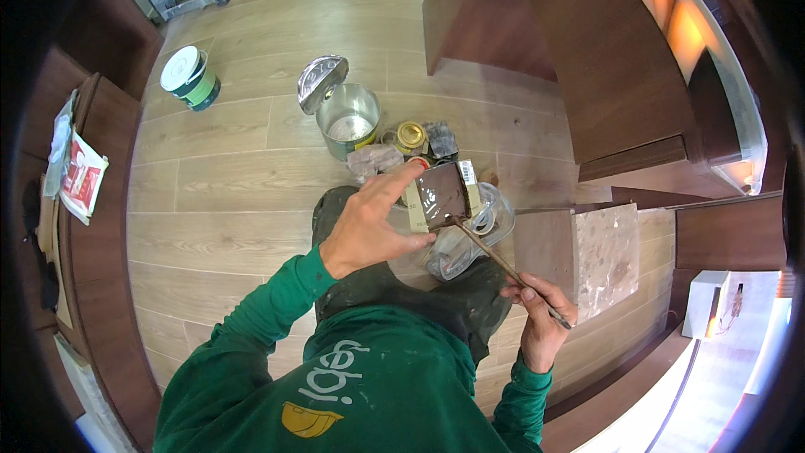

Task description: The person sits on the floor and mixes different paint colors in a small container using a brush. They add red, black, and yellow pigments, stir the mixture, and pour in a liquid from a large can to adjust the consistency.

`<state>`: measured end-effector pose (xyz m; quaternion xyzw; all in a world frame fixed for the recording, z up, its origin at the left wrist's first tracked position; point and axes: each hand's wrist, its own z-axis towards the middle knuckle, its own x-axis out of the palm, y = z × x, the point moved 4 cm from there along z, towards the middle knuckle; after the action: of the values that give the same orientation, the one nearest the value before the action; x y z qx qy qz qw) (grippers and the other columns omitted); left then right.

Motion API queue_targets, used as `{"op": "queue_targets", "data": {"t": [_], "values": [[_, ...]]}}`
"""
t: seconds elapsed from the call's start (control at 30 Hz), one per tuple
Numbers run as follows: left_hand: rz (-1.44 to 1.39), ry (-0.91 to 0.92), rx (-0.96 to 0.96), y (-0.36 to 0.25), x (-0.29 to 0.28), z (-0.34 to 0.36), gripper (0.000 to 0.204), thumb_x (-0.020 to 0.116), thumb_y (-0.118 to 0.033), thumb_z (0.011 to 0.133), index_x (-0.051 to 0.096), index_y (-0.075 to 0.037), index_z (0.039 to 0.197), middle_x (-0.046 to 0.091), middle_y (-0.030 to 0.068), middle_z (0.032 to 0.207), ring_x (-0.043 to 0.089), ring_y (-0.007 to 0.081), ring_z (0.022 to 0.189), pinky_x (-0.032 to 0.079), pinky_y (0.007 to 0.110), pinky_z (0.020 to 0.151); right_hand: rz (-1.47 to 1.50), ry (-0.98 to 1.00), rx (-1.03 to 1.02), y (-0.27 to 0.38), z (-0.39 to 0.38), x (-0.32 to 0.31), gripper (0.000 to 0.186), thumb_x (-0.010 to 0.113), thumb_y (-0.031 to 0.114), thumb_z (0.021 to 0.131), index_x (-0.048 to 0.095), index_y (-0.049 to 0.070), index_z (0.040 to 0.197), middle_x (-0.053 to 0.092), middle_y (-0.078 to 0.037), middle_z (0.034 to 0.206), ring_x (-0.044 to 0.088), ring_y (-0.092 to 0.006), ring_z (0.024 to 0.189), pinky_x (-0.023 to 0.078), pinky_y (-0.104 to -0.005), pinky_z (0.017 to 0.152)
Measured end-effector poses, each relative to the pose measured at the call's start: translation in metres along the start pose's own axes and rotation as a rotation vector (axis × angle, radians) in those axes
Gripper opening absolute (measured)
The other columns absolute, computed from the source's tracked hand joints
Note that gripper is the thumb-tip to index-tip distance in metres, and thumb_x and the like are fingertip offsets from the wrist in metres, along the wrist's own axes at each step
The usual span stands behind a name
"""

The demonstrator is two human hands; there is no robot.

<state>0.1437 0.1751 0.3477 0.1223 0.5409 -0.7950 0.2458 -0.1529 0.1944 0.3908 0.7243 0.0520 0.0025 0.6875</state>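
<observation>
My left hand (373, 222) holds a small flat card (442, 196) smeared with dark brown paint, pinched between thumb and fingers in front of my chest. A thin brush (503, 262) is gripped in my right hand (541, 315); its tip rests on the card's lower edge. A crumpled clear plastic bag (470, 239) lies just under the card, over my knees. Both arms wear green sleeves.
An open metal tin (348, 122) with its lid (321, 82) tilted up stands on the wooden floor ahead, with small jars and a gold lid (411, 134) beside it. A white-lidded green pot (190, 77) sits far left. Dark brown cabinets (604, 59) rise at the right; a stained board (605, 256) lies nearby.
</observation>
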Motion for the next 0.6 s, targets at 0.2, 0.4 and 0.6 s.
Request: {"op": "queue_targets", "data": {"t": [0.2, 0.4, 0.6], "values": [[-0.025, -0.032, 0.015, -0.004, -0.001, 0.001, 0.093, 0.098, -0.020, 0.062, 0.059, -0.004, 0.144, 0.066, 0.0207, 0.140, 0.066, 0.0363, 0.127, 0.054, 0.043, 0.107, 0.003, -0.024, -0.065, 0.017, -0.009, -0.001, 0.020, 0.070, -0.004, 0.092, 0.075, -0.008, 0.111, 0.077, -0.024, 0.105, 0.077, -0.0303, 0.090, 0.060, -0.0371, 0.082], [-0.008, -0.053, 0.057, -0.006, -0.003, 0.000, 0.092, 0.098, -0.020, 0.063, 0.059, -0.003, 0.144, 0.065, 0.0195, 0.141, 0.066, 0.0353, 0.128, 0.053, 0.043, 0.108, -0.056, 0.035, -0.167, 0.016, -0.007, 0.013, 0.020, 0.069, -0.007, 0.090, 0.076, -0.005, 0.109, 0.075, -0.021, 0.111, 0.076, -0.0293, 0.097, 0.059, -0.0354, 0.083], [-0.015, -0.067, 0.056, -0.002, -0.004, -0.002, 0.092, 0.098, -0.020, 0.063, 0.059, -0.003, 0.144, 0.065, 0.0193, 0.142, 0.066, 0.0350, 0.128, 0.054, 0.043, 0.108, -0.163, 0.056, -0.162, 0.018, -0.015, 0.011, 0.019, 0.070, -0.008, 0.088, 0.077, -0.003, 0.105, 0.074, -0.021, 0.113, 0.075, -0.0287, 0.098, 0.058, -0.0352, 0.086]]}}
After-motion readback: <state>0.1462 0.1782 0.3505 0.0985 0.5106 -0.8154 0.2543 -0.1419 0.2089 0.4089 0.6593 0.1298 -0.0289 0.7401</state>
